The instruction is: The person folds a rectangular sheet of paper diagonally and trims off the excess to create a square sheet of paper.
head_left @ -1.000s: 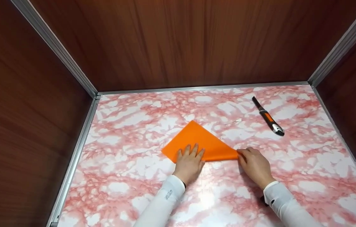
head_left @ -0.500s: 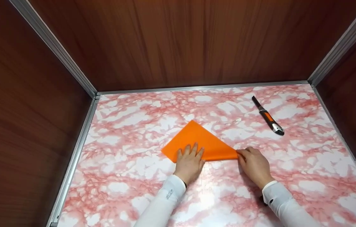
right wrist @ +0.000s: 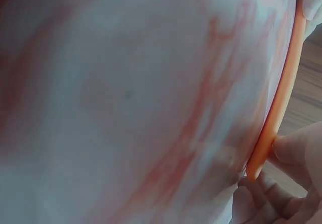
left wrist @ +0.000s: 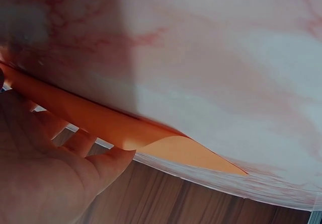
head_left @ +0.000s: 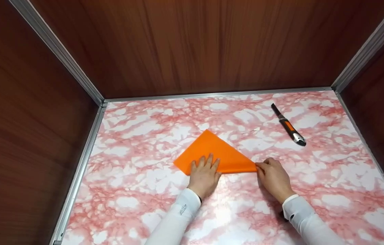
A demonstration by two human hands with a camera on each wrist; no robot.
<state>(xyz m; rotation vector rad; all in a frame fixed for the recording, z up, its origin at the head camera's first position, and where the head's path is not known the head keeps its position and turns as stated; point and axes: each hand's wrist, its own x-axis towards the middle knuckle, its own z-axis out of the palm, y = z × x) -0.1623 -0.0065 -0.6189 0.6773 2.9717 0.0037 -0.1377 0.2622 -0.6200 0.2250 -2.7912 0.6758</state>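
Observation:
An orange sheet of paper point(head_left: 209, 146), folded over along its near edge, lies on the marbled table. Spread over its near left part is my left hand point(head_left: 203, 177), fingers straight and pressing the sheet down. In the left wrist view the folded paper point(left wrist: 110, 126) bulges in a rounded bend beside the fingertips. At the right corner my right hand point(head_left: 275, 177) pinches the paper between thumb and fingers. The right wrist view shows the paper's rounded fold point(right wrist: 282, 93) running up to that pinch, with the right thumb point(right wrist: 292, 148) against it.
A utility knife point(head_left: 292, 131) with a black and orange handle and dark blade lies at the back right. Brown wood-grain panels point(head_left: 192, 47) with metal edging enclose the back and sides of the pink and white marbled table point(head_left: 137, 204).
Hardly anything differs. Both hands keep their places on the orange paper, and the utility knife lies where it was.

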